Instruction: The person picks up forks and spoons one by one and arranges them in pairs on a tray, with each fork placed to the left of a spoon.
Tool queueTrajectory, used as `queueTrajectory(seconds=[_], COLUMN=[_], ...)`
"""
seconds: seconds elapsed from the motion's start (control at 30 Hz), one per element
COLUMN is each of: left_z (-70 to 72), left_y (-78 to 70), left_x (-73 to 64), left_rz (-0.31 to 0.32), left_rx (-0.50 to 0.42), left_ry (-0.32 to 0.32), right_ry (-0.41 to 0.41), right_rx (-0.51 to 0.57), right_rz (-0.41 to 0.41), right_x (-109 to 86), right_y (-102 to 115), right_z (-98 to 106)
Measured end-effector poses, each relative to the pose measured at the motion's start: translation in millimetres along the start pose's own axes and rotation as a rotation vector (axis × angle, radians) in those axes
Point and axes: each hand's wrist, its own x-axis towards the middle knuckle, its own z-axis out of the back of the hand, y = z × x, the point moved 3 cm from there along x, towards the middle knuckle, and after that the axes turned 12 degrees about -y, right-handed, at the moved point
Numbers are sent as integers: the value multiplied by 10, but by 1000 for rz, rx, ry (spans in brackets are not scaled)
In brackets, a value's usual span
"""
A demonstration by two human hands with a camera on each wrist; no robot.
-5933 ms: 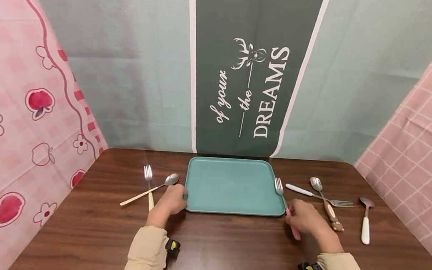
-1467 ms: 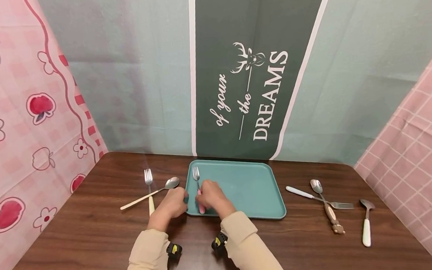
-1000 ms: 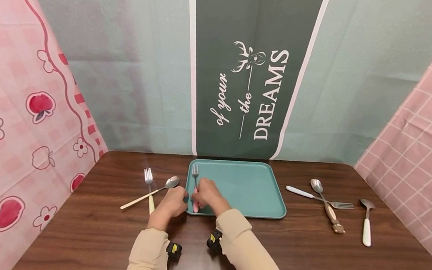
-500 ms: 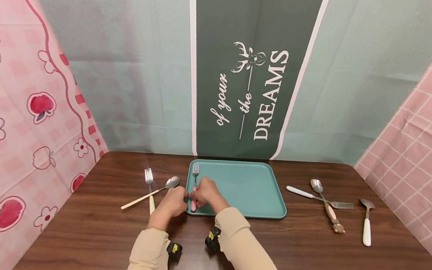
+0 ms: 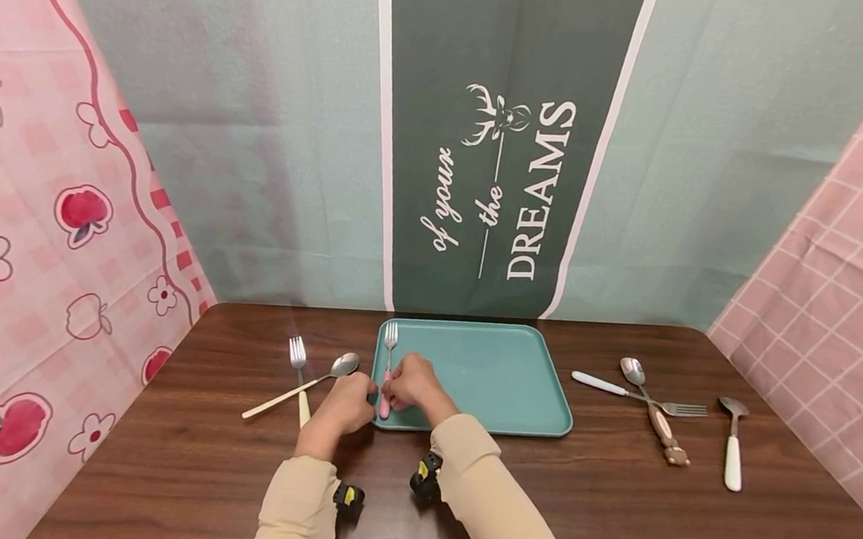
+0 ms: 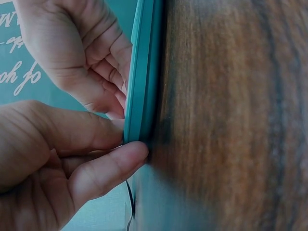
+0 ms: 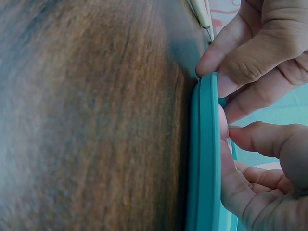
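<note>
My left hand (image 5: 346, 402) pinches the left rim of the teal tray (image 5: 487, 374); in the left wrist view its thumb and finger sit either side of the tray's edge. Over the tray's left end, my right hand (image 5: 414, 383) holds the pink handle of a fork (image 5: 385, 405). This fork lies along the tray's left side, its metal tines pointing toward the back. The tray wall hides most of the fork in both wrist views, and the right hand's fingertips are partly covered.
Left of the tray, a cream-handled spoon (image 5: 344, 364) crosses a cream-handled fork (image 5: 298, 351). On the right lie a white-handled fork (image 5: 597, 381), a brown-handled spoon (image 5: 662, 433) crossing it, and a white-handled spoon (image 5: 732, 457). Hanging cloths (image 5: 281, 163) surround the wooden table (image 5: 189, 453).
The pink-handled fork went from beside the tray's right edge to its left end in my right hand. Lately it shifted slightly left and back. My left hand stayed at the rim.
</note>
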Motion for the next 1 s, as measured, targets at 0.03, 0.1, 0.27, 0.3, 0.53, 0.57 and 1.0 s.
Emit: queueTrajectory(seconds=[0.03,0.1,0.27,0.3,0.53,0.57,1.0], left_z=[1,3,1,1,14,14,-2], left_y=[1,1,5,5,-3,-4,-2], left_x=[0,-2,-1,-1,-6,-6,-5], left_rz=[-1,-3,2,3,1,-1,-21], left_rx=[-2,-2,0,0,-4,-2,-1], left_ry=[0,-2,-4,-3,-9,-12,-3], right_ry=[0,2,0,-2,-33,-44,-78], right_rx=[4,14,28,29,-76,-122,-842], right_rz=[0,0,4,8,83,112,375], right_x=[0,1,8,7,-15,-18,-160], right_y=[1,3,1,0,36,47,231], right_z=[1,1,-6,-6,30,44,178])
